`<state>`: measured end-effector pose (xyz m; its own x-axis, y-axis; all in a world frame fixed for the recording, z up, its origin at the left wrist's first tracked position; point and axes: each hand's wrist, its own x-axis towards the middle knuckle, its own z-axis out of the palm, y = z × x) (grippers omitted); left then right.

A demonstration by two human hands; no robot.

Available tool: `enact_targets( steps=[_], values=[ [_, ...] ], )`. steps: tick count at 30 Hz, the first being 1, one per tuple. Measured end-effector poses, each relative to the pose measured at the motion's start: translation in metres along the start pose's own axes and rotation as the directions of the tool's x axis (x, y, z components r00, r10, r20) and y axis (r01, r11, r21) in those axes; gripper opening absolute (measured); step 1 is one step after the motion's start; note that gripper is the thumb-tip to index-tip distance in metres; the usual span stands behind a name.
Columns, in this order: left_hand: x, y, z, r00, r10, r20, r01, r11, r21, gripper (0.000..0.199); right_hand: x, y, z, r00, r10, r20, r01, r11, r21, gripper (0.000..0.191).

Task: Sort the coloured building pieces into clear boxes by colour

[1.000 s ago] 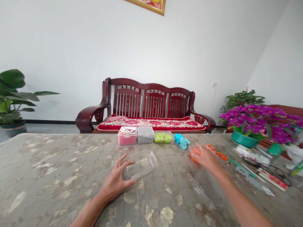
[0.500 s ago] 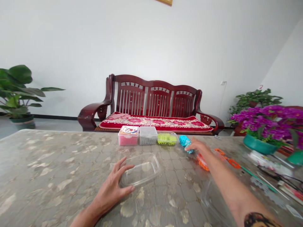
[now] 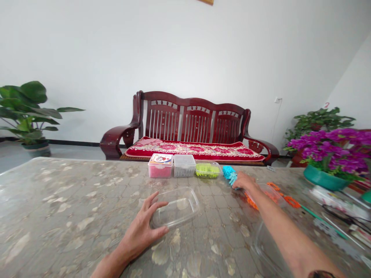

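A clear plastic container stands on the table in front of me. My left hand is at its left end, thumb and fingers spread apart around the rim. Across the table at the right, my right hand reaches down to a cluster of blue toy pieces, its fingers closed at the near end of the cluster. The fingertips are partly hidden. Beneath my right forearm sits a clear tub with orange pieces beside it.
Along the far side stand a pink-filled box, a grey-filled box and a tub of yellow-green pieces. Another clear container lies partly under my right arm. At the right are a green rod, grey pieces and a flowerpot.
The whole view has shifted slightly, so things appear a little further right. My right hand's fingers have drawn in at the near end of the blue cluster. My left hand keeps its place.
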<state>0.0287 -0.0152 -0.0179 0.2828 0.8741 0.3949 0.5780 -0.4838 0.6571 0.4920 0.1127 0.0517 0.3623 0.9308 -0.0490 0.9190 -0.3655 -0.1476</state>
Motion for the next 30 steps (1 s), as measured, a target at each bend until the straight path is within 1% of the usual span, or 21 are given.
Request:
enact_targets(
  steps=[3,5,8,11,15,18,21,24,27,30],
  values=[
    [0.000,0.000,0.001,1.000,0.003,0.001,-0.003,1.000,0.002,0.052,-0.016,-0.011,-0.006,0.998,0.056,0.016,-0.054,0.993,-0.109,0.061],
    [0.001,0.001,0.001,1.000,-0.001,-0.002,0.001,1.000,0.005,0.052,-0.029,-0.020,-0.010,0.999,0.042,0.030,-0.036,0.987,-0.158,0.060],
    [0.001,0.004,0.000,1.000,-0.010,-0.004,0.010,1.000,0.006,0.052,-0.051,-0.035,-0.014,0.998,-0.009,0.055,0.020,0.977,-0.210,0.056],
    [0.002,0.009,-0.001,1.000,-0.016,-0.009,0.016,1.000,-0.002,0.048,-0.076,-0.053,-0.014,0.993,-0.089,0.079,0.105,0.965,-0.238,0.054],
    [0.003,0.014,-0.002,0.999,-0.029,-0.017,0.028,0.999,-0.024,0.046,-0.113,-0.078,-0.010,0.971,-0.213,0.105,0.233,0.941,-0.245,0.061],
    [0.004,0.017,-0.006,0.999,-0.041,-0.022,0.040,0.998,-0.043,0.045,-0.138,-0.098,-0.007,0.958,-0.259,0.120,0.281,0.929,-0.240,0.067],
    [0.003,0.017,-0.017,0.999,-0.042,-0.015,0.041,0.996,-0.076,0.045,-0.160,-0.116,-0.004,0.950,-0.282,0.138,0.307,0.923,-0.232,0.078],
    [0.001,0.015,-0.035,0.999,-0.028,0.031,0.032,0.992,-0.121,0.049,-0.179,-0.128,0.001,0.936,-0.317,0.155,0.345,0.912,-0.220,0.087],
    [-0.002,0.013,-0.055,0.995,-0.029,0.091,0.044,0.985,-0.164,0.055,-0.192,-0.134,0.007,0.920,-0.360,0.155,0.386,0.901,-0.197,0.093],
    [-0.006,0.010,-0.069,0.987,-0.039,0.155,0.070,0.978,-0.196,0.059,-0.199,-0.136,0.012,0.908,-0.395,0.140,0.413,0.901,-0.136,0.101]
  ],
)
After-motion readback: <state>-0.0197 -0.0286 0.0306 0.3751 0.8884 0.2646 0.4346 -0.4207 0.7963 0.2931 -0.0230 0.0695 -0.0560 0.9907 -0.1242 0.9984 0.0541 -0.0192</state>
